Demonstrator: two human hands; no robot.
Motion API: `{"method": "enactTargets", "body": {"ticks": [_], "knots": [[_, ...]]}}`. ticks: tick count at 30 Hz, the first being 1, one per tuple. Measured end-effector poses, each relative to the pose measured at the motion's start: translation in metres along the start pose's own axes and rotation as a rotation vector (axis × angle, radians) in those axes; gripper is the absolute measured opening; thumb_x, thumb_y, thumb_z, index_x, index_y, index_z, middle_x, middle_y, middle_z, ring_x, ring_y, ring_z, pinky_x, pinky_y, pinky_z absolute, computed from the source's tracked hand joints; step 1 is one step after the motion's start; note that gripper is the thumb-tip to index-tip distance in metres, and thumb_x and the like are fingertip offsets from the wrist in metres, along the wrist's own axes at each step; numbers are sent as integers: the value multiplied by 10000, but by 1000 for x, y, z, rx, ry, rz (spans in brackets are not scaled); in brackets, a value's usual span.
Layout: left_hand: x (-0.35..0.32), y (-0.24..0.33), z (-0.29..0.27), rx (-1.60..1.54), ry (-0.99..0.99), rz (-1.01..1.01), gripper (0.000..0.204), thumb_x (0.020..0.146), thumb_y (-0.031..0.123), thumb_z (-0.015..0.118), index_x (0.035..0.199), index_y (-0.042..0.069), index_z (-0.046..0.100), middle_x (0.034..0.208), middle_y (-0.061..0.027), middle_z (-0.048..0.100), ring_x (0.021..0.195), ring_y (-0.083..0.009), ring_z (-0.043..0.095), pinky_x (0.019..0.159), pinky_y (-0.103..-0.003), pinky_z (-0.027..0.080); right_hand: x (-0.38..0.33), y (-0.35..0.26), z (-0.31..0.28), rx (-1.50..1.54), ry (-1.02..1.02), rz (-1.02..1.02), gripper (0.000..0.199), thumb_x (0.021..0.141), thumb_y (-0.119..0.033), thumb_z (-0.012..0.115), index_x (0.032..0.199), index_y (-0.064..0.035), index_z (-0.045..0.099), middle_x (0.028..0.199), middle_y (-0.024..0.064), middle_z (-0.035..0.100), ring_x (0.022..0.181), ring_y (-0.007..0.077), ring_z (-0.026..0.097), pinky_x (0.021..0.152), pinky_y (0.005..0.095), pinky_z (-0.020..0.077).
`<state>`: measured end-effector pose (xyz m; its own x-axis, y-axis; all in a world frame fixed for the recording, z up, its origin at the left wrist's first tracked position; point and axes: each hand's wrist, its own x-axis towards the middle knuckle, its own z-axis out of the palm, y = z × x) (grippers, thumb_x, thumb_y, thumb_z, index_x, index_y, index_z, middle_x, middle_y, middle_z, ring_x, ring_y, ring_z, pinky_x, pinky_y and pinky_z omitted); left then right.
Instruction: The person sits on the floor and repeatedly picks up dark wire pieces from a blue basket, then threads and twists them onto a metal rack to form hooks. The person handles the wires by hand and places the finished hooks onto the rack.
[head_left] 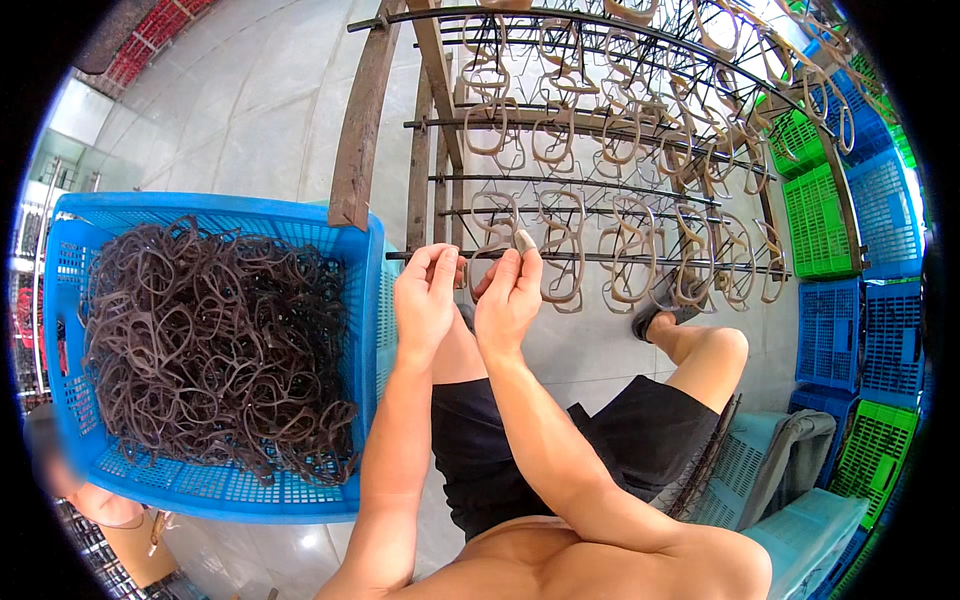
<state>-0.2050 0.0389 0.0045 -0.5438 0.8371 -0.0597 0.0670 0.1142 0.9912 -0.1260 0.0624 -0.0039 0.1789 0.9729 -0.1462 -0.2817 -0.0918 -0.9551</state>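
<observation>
While the left hand (425,295) and right hand (508,300) curled near the black rod (592,257), whether they gripped anything was unclear. Gentle handling seemed safest for the hanging frames (630,299).

Green crates (820,222) stacked tight with blue crates (828,340) at right, teal crate (738,468) nearer, grey floor tiles (250,90) gleaming!

"What carries the tan eyeglass frames (632,297) across the upper middle and upper right of the frame?"
"A wooden rack (358,140) with dark rods (396,255); they hang in rows."
"And at the left?"
"A blue basket (220,509), heaped with tangled dark-brown frames (215,350)."
</observation>
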Motion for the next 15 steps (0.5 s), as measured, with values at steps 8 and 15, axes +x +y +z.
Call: {"method": "enactTargets", "body": {"ticks": [8, 15], "knots": [[-3, -9, -1, -62, 8, 7, 169, 916, 148, 554, 972, 5, 624, 820, -28, 646, 703, -78, 560, 634, -223, 460, 5, 24, -2, -55, -20, -119, 143, 941, -121, 490, 871, 3, 492, 568, 28, 457, 488, 95, 391, 436, 273, 353], [-4, -24, -11, -314, 25, -138, 220, 941, 197, 518, 994, 7, 614, 848, -52, 650, 717, -106, 587, 652, -240, 468, -7, 16, 5, -250, -88, -143, 265, 933, -118, 508, 1157, 17, 550, 660, 87, 578, 568, 115, 533, 524, 286, 465]]}}
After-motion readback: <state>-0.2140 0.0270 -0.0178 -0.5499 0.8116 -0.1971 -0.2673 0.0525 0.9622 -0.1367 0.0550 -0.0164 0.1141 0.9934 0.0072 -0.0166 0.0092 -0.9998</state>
